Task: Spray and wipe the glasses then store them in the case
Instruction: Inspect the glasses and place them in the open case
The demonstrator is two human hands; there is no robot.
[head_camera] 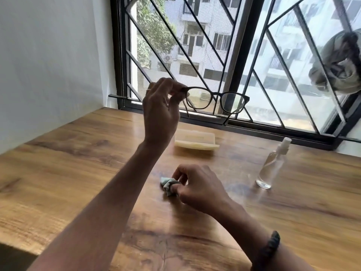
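Glasses (216,94): pinched at one end by left hand (160,112), raised well above table (78,163). Long axis out rightward from grip, lenses (232,102) free. Right hand (197,188) low, fingers curled round cloth (169,185), below lenses.

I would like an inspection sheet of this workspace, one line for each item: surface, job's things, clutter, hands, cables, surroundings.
Surface: brown wooden table, grain and glare visible.
Job's things: black-framed glasses raised before the window; crumpled pale cloth low at the table; cream rectangular case lying flat near the window; clear plastic spray bottle upright, right of the case.
Clutter: nothing seen.
Hands: left hand pinches the glasses at one hinge; right hand grips the cloth; black braided bracelet on the right wrist.
Cables: nothing seen.
Surroundings: white wall at left; black metal window grille behind; grey cloth bundle hanging on it.
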